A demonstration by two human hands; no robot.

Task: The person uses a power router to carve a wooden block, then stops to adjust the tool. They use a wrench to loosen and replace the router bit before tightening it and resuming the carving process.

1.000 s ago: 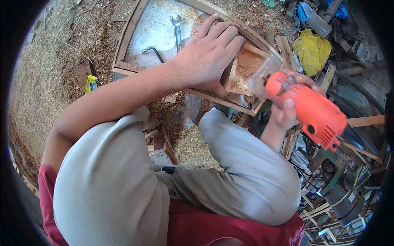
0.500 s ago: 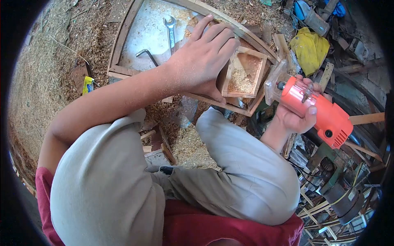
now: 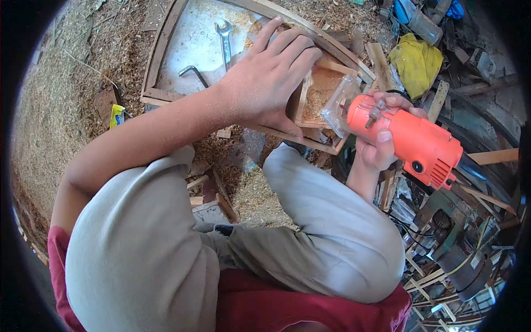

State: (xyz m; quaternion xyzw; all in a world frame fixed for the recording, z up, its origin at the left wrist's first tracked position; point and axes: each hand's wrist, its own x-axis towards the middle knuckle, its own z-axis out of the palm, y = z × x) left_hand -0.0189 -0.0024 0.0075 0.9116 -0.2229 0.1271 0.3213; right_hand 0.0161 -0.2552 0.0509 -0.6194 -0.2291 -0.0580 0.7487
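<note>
My right hand [image 3: 381, 146] is wrapped round an orange-red trim router [image 3: 412, 135]. Its clear plastic base [image 3: 337, 105] overlaps the right side of a small wooden box [image 3: 300, 105]. Wood shavings lie inside the box. Against the box's left side, my left hand [image 3: 279, 69] grips it, thumb towards me and fingers reaching over the far side; part of the box is hidden beneath it. The box sits inside a curved wooden frame [image 3: 166, 41] with a white board. On that board lie an open-ended spanner [image 3: 225, 44] and a bent dark metal key [image 3: 193, 73].
Sawdust and wood offcuts cover the ground. A yellow cloth [image 3: 417, 63] lies at the upper right, near wooden strips and a clear bottle [image 3: 426, 27]. A yellow packet [image 3: 116, 116] is at the left. My bent legs [image 3: 332, 232] are close below the frame. Machine parts [image 3: 462, 271] stand lower right.
The right hand has brought the router leftward, its clear base now over the box's right side. The left hand stays on the box almost unmoved.
</note>
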